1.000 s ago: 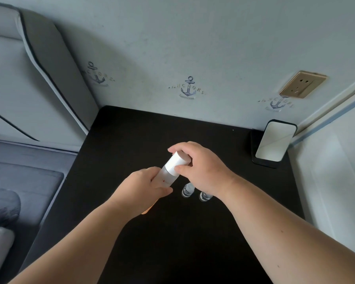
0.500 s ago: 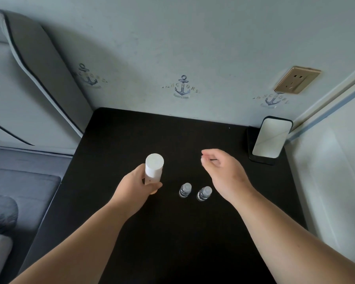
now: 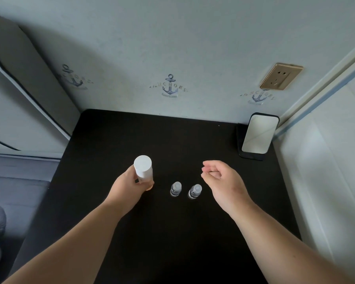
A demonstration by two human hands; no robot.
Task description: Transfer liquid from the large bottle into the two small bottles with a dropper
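Gripping the large bottle [image 3: 143, 171] low on its body, the left hand [image 3: 127, 185] has its fingers curled round the far side and its thumb on the near side, with the forearm running in from the lower left. That bottle stands upright on the black table [image 3: 131, 242], its long axis vertical and its white cap pointing up toward the camera; a peach-coloured tint shows at its base, just under the hand. Whether the base rests fully on the table or is held just above it I cannot tell.

To the right, the right hand [image 3: 221, 181] hovers above the table with nothing in it: fingers loosely curled inward, thumb tip close to the fingertips, palm turned to the left, wrist bent and forearm coming in from the lower right.

Between the two hands stand the two small bottles, left small bottle [image 3: 175, 188] and right small bottle [image 3: 194, 191], both clear, both upright with their rounded tops pointing up, close beside each other but apart. They sit a little nearer the camera than the large bottle's cap, and neither hand touches them.

Farther out, a mirror [image 3: 258, 134] on a dark stand leans at the table's far right corner. Behind it the pale wall carries anchor prints [image 3: 169, 87] and a gold socket [image 3: 281, 78]. Grey padded furniture [image 3: 19, 119] lies to the left of the table
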